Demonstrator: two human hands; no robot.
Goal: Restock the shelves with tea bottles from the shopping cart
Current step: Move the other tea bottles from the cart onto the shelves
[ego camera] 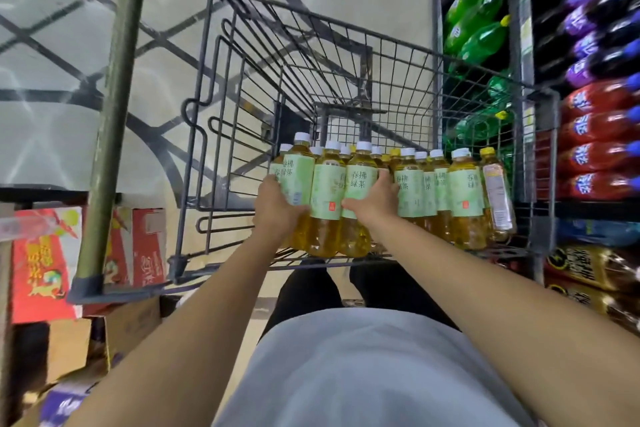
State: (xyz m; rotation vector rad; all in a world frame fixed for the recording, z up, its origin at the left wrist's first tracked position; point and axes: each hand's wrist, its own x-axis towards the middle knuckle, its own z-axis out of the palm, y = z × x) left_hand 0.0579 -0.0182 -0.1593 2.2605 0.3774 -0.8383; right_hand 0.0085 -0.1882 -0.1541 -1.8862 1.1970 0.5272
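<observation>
Bare hands (325, 206) round smooth plastic tea bottles (327, 198).

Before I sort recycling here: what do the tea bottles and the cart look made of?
Tea bottles: likely clear glossy plastic, since amber liquid shows through; matte pale-green label wraps, probably paper or film; white plastic-looking caps. Cart: thin dark wire grid, probably painted or coated metal.
</observation>
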